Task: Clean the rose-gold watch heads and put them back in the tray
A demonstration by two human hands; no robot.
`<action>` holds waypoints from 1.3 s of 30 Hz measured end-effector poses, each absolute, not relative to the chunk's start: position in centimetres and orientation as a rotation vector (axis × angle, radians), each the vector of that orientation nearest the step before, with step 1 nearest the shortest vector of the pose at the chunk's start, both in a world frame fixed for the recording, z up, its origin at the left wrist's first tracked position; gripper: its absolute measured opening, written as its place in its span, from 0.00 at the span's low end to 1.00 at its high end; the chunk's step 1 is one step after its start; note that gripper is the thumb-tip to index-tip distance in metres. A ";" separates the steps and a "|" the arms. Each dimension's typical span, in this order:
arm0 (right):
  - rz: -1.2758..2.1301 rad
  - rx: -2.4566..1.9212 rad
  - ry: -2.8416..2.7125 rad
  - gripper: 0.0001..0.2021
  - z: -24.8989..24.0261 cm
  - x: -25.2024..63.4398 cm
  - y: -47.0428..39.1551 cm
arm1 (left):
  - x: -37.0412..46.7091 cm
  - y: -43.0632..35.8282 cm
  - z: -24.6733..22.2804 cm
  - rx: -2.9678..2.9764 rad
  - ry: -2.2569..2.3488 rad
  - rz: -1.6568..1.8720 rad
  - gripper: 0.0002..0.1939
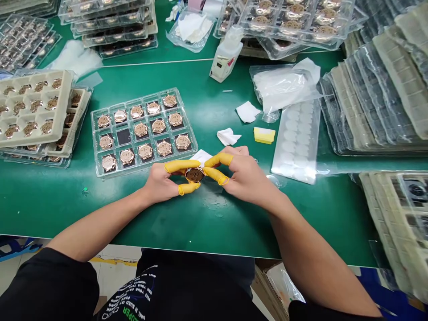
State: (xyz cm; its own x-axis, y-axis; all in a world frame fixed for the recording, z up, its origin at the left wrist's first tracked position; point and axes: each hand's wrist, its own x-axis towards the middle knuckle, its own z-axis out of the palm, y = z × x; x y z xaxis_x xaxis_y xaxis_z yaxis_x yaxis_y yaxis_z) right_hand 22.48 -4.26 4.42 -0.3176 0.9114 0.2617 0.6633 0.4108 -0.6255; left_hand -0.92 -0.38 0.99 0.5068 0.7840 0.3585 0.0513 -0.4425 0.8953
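Note:
Between both hands, just above the green table [160,227], is a rose-gold watch case [194,175] with its engraved round back facing me. My left hand [169,180] grips its left side between thumb and forefinger, both in yellow finger cots. From the right, my right hand [232,171] pinches the case's edge, also with yellow cots on thumb and forefinger. A white cloth or tissue [201,157] shows right behind the watch case. Beyond my left hand lies a clear plastic tray [94,154] of similar watch cases, with one bare compartment in the middle row.
Stacked trays of watch cases stand at left [67,111] and at the back. A white bottle [226,55], a yellow pad [264,135], crumpled tissue [228,136] and a sheet of round white stickers [296,142] lie beyond my right hand. Stacked trays [364,98] line the right side.

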 end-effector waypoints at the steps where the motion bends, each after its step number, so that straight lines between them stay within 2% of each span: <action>1: 0.518 -1.354 -2.102 0.05 4.3 22.3 -4.3 | -0.9 -0.3 1.0 1.805 0.698 0.984 0.24; 6: 0.375 -1.534 -2.086 0.04 3.8 21.5 -4.5 | -0.7 0.0 1.1 1.559 0.744 0.874 0.30; 16: 0.279 -1.662 -1.851 0.04 2.7 20.8 -4.1 | -0.6 -0.1 1.7 1.473 0.795 0.740 0.29; 22: 0.577 -1.554 -1.785 0.04 3.9 20.9 -4.8 | -0.2 0.1 1.7 1.329 0.917 0.700 0.34; 29: 0.779 -1.564 -1.803 0.07 3.2 19.5 -5.4 | -0.1 0.1 1.8 1.309 0.917 0.672 0.34; 39: 0.733 -1.578 -1.822 0.06 2.8 19.5 -5.1 | -0.2 0.0 1.9 1.389 0.927 0.668 0.32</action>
